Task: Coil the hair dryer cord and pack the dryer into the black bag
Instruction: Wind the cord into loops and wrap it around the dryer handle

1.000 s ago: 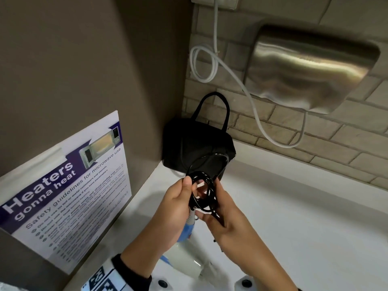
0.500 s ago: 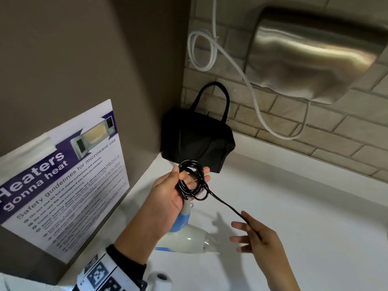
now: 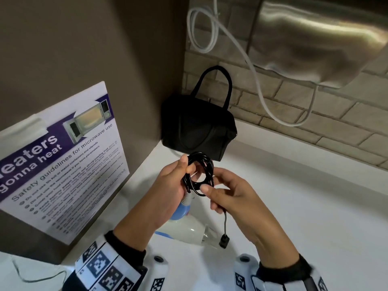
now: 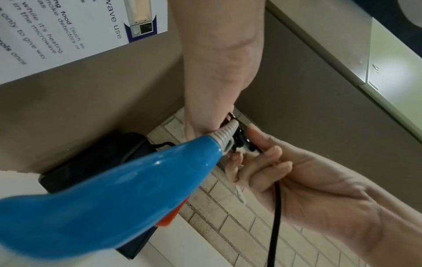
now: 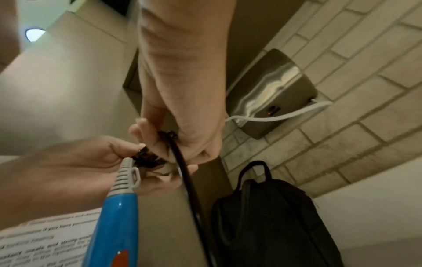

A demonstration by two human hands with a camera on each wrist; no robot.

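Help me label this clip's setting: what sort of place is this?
Probably a shared pantry or washroom nook, not a home. A steel hand dryer hangs on the brick wall, and a microwave safety poster leans beside the white counter.

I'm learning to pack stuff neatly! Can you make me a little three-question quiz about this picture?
1. True or false: the black bag stands in the corner of the counter.
2. Which hand grips the coiled cord?
A) left hand
B) right hand
C) both
3. Fill in: the plug dangles below the ____ hand.

Key: 1 true; 2 C; 3 right.
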